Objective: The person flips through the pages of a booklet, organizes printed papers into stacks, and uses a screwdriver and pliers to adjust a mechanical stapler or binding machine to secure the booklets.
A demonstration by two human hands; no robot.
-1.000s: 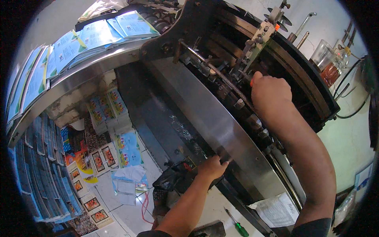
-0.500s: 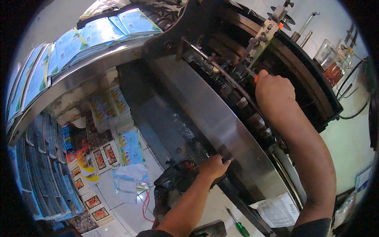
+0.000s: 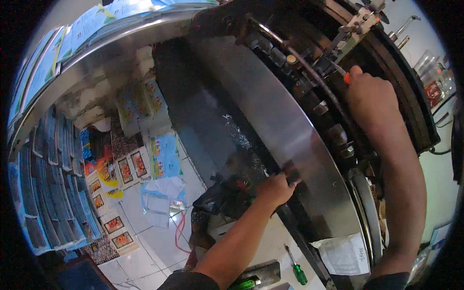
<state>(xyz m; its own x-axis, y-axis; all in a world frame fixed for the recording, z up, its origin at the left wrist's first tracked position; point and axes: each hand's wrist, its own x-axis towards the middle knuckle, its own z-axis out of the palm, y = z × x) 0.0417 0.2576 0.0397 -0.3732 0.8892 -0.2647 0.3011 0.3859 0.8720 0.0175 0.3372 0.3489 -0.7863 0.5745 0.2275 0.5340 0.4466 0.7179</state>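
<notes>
My right hand (image 3: 369, 94) is closed around a screwdriver with an orange handle (image 3: 346, 77), its tip set into the dark mechanism (image 3: 309, 77) at the top of a big round machine. My left hand (image 3: 276, 186) grips the lower edge of the machine's curved shiny steel plate (image 3: 270, 116). A white metal bracket (image 3: 360, 21) stands just above the screwdriver's tip.
A green-handled screwdriver (image 3: 296, 268) lies on the white surface below my left arm, beside a crumpled white paper (image 3: 345, 253). Printed blue packets (image 3: 48, 193) line racks at the left and lie scattered on the tiled floor (image 3: 145, 217). A red cable (image 3: 180, 232) trails there.
The view has moved closer to the machine. My right hand has shifted up and right with the screwdriver; my left hand stays on the plate's edge.
</notes>
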